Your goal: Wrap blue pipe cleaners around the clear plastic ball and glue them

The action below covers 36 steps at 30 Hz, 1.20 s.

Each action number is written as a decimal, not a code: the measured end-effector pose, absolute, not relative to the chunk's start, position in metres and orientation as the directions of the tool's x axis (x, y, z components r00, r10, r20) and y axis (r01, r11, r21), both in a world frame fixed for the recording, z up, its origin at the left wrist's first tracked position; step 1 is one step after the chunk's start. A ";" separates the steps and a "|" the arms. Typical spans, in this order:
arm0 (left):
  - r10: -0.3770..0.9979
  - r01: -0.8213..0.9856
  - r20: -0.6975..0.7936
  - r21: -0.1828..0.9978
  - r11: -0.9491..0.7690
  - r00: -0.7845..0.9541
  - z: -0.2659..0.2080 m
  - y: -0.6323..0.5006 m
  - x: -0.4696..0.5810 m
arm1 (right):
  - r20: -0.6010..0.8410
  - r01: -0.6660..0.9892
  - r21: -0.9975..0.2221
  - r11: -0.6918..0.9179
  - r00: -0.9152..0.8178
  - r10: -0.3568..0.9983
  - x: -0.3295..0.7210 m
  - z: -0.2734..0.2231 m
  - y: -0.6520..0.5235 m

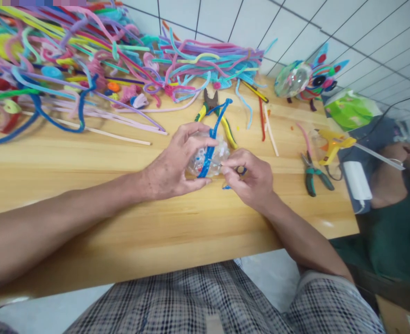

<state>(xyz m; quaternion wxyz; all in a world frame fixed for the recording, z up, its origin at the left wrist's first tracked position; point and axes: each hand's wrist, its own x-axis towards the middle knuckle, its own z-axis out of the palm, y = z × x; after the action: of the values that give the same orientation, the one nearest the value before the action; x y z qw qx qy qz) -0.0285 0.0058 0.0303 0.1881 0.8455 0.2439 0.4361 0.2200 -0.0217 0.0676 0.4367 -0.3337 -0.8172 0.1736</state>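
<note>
My left hand [177,162] is wrapped round a clear, rounded plastic piece [220,150] with shiny bits showing in it. Blue pipe cleaner [208,157] bands the plastic, and one end sticks up towards the back. On the other side, my right hand [248,176] is closed in a pinch on a thin metal tool, whose narrow tip touches or nearly touches the blue band. My fingers cover most of that tool, so its kind is unclear. Just behind the plastic lie pliers with yellow-green handles [229,133], their jaws pointing away from me.
Many coloured pipe cleaners [205,60] heap along the back left. At right are green-handled pliers [316,178], a yellow glue gun [334,144], a white box [358,181] and a decorated clear plastic figure [295,79]. Another person's arm [391,176] rests beyond the table's right edge.
</note>
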 end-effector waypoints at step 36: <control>0.646 0.244 0.568 0.625 -0.742 0.509 0.032 0.002 -0.028 | 0.605 0.373 -0.583 0.722 -0.394 0.692 0.222 0.066 -0.019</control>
<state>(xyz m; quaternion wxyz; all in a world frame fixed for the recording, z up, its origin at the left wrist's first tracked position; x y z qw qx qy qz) -0.0281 0.0022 0.0316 0.2408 0.8346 0.2667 0.4175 0.2216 -0.0194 0.0655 0.4433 -0.3265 -0.8152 0.1801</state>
